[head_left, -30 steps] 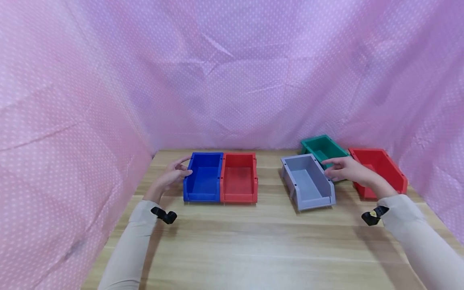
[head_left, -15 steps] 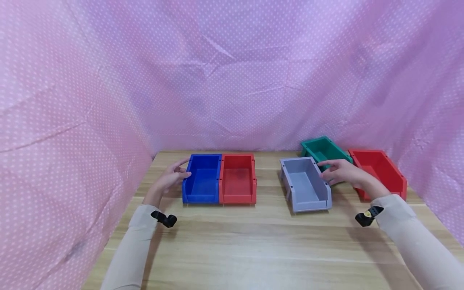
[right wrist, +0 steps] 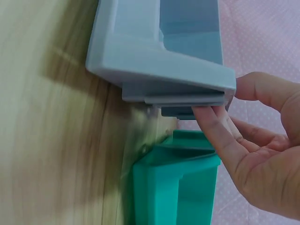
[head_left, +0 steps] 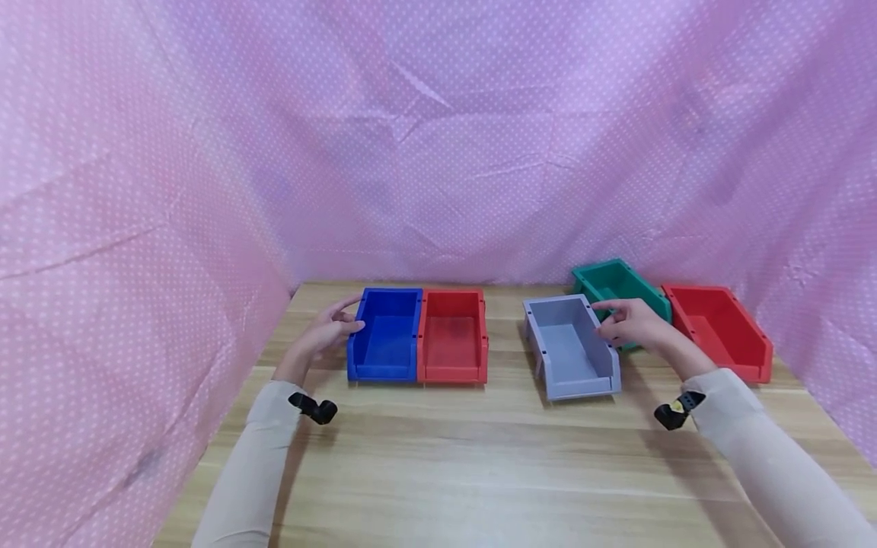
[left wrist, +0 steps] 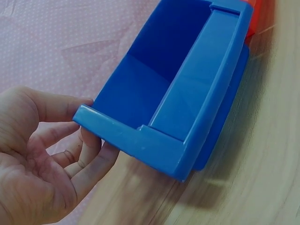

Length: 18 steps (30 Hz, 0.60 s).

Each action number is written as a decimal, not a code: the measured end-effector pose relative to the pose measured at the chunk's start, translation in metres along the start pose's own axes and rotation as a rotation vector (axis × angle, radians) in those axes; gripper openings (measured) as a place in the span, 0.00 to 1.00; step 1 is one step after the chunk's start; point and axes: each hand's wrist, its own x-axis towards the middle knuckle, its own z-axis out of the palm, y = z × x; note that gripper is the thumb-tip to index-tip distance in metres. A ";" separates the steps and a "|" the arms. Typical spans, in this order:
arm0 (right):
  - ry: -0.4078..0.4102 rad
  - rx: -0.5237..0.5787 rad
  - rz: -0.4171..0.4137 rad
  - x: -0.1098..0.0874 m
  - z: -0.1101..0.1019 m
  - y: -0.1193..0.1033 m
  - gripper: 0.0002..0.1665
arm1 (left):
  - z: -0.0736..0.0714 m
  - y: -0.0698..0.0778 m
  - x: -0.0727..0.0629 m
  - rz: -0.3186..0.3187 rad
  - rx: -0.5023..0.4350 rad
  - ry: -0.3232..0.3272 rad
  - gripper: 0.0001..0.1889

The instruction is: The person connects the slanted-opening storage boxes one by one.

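Observation:
In the head view my left hand (head_left: 323, 332) is at the left side of a blue plastic storage bin (head_left: 382, 372). The left wrist view shows the thumb on the rim of the blue bin (left wrist: 154, 150) and the curled fingers under its outer side, pinching the wall. A red bin (head_left: 452, 374) stands flush against the blue bin's right side. Further right, my right hand (head_left: 632, 325) pinches the right wall of a grey bin (head_left: 567, 354). In the right wrist view, thumb and fingers lie on either side of the wall of the grey bin (right wrist: 159, 65).
Behind the grey bin, partly covered by my right hand, sits a green bin (head_left: 620, 280). A second red bin (head_left: 729, 339) stands at the far right, touching or close to it. Pink dotted cloth (head_left: 438, 190) hangs around the wooden table (head_left: 438, 464).
The grey bin has slid left and turned a little straighter, with my right hand moving along. My left hand, the blue bin and the red bin beside it stay put.

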 end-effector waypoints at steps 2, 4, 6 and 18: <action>0.016 -0.003 0.003 0.003 0.001 -0.003 0.41 | -0.001 0.001 0.000 -0.006 -0.002 0.009 0.37; 0.022 -0.007 0.009 0.005 0.001 -0.005 0.41 | -0.002 0.001 0.001 -0.010 0.003 0.009 0.37; 0.027 -0.005 0.016 0.007 0.002 -0.006 0.41 | -0.002 0.002 0.002 -0.010 -0.005 0.009 0.37; 0.082 0.058 -0.018 0.019 0.004 -0.027 0.36 | -0.001 0.004 0.006 -0.017 -0.001 0.039 0.37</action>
